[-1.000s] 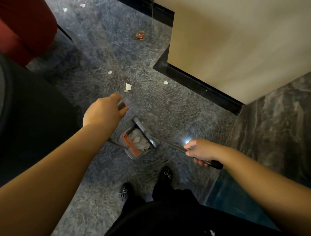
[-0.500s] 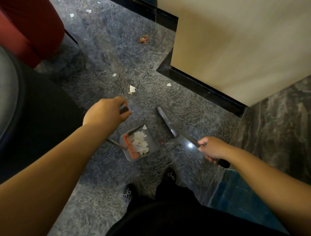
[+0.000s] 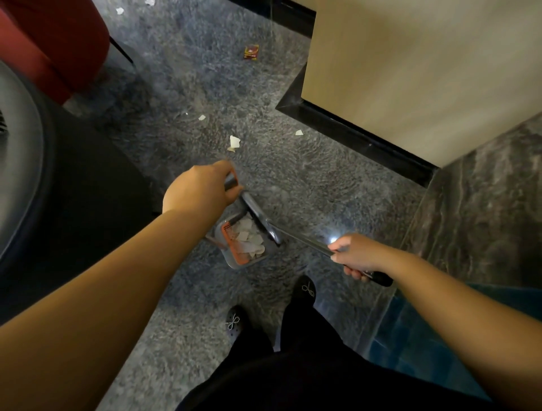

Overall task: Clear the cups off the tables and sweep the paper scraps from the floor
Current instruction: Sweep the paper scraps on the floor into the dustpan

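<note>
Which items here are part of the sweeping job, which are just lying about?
Job: dustpan in left hand; broom in right hand; paper scraps on floor; red wrapper.
Bystanders: red seat; beige cabinet; dark round table.

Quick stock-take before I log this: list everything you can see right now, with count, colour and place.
dustpan: one, grey with an orange edge, on the floor ahead of the shoes, white scraps inside
broom: one, dark long handle, head at the dustpan's mouth
loose scraps: five seen, white, all on the floor beyond the dustpan
wrapper: one, red and yellow, far floor
floor: grey, mottled
wall: beige, black skirting, right
seat: red, top left
round edge: grey, far left, cannot tell what it is
shoes: two, dark
left hand: grips the dustpan's handle
right hand: grips the broom's handle
</note>
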{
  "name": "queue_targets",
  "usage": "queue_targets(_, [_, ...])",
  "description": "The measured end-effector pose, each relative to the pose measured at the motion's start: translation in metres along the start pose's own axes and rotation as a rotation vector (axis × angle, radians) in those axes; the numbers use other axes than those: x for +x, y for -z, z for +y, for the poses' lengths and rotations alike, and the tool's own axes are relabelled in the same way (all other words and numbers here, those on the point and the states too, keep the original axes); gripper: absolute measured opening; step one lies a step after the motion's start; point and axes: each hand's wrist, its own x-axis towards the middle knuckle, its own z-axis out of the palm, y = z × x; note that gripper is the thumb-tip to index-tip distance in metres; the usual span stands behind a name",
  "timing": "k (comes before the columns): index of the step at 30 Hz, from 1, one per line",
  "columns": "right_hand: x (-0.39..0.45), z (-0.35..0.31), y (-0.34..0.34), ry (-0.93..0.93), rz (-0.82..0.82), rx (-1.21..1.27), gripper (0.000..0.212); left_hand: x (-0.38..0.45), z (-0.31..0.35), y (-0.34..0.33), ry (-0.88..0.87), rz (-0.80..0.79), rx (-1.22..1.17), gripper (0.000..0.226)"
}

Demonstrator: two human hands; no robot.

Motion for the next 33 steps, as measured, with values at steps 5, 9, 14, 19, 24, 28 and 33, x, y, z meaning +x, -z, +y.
queue_targets(5, [-0.011, 0.002, -0.015, 0.007, 0.070, 0.030, 0.045, -0.016, -0.020, 0.002, 0.005, -0.006, -0.025, 0.024])
queue_targets(9, [-0.015, -0.002, -0.025, -0.006, 0.128, 0.072, 0.042, -0.027, -0.038, 0.008, 0.027, -0.017, -0.084, 0.022])
queue_targets(14, [-0.015, -0.011, -0.039, -0.003, 0.187, 0.113, 0.041, -0.047, -0.061, 0.013, 0.058, 0.023, -0.121, 0.020])
queue_targets(19, [-0.010, -0.026, -0.058, -0.010, 0.225, 0.195, 0.042, -0.057, -0.085, 0.028, 0.092, 0.076, -0.160, 0.022])
queue_targets(24, [-0.002, -0.046, -0.076, 0.010, 0.246, 0.235, 0.044, -0.059, -0.105, 0.043, 0.129, 0.152, -0.190, 0.020])
queue_targets(28, [0.003, -0.070, -0.078, 0.022, 0.251, 0.248, 0.044, -0.057, -0.124, 0.054, 0.141, 0.207, -0.223, 0.022])
queue_targets(33, [0.018, -0.105, -0.072, 0.060, 0.291, 0.235, 0.042, -0.039, -0.147, 0.071, 0.175, 0.267, -0.240, 0.024])
